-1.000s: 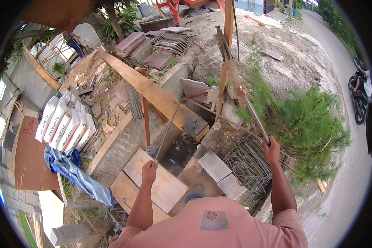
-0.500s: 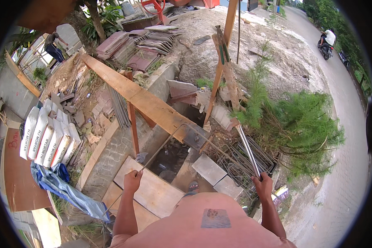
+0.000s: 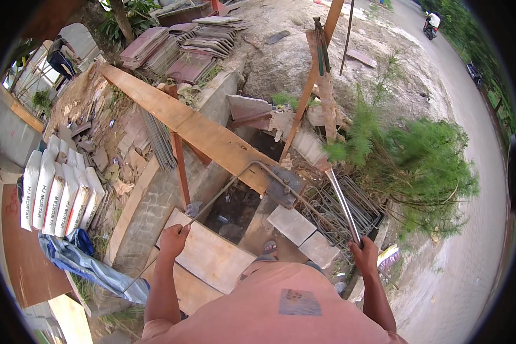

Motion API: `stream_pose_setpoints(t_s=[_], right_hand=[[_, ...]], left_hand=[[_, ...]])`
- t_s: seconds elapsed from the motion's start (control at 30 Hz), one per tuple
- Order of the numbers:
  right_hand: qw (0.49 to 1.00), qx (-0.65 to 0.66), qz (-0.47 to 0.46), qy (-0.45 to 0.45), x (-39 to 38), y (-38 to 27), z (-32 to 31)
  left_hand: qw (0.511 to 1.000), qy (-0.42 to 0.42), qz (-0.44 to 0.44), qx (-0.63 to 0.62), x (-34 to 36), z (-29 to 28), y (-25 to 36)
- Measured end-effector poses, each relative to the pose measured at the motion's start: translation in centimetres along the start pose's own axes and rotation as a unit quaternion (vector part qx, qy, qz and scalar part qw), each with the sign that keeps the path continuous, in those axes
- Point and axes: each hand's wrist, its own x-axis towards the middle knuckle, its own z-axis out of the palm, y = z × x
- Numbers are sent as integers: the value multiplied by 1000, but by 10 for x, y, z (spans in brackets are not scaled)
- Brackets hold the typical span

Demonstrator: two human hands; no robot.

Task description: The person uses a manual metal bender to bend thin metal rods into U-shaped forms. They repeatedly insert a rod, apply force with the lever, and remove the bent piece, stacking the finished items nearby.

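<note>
My left hand is closed around a thin steel rod, whose tail runs on below the hand. The rod rises to a sharp bend at a dark metal block on the near end of a long wooden plank. From the bend it slopes down to the right. My right hand grips the lower end of a shiny metal pipe. The pipe slants up and away, its far end next to the green branches. Whether pipe and rod touch cannot be told.
Bent steel stirrups lie right of the block. Below the plank is a pit, edged by boards and grey slabs. White sacks stand left, leafy branches right. Upright timber rises ahead; a motorcycle is on the road.
The view has shifted a little. My left hand sits slightly farther left and higher, still on the rod; my right hand keeps the pipe. The motorcycle has moved farther up the road.
</note>
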Motion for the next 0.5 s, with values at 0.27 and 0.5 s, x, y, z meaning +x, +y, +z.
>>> stream_pose_setpoints(t_s=[0.27,0.5], right_hand=[[999,-18,12,-37,-18,10,0],[998,-43,2,-42,-19,12,-6]], left_hand=[[999,-29,20,3,13,-9,7],[998,-60,9,-21,9,-4,4]])
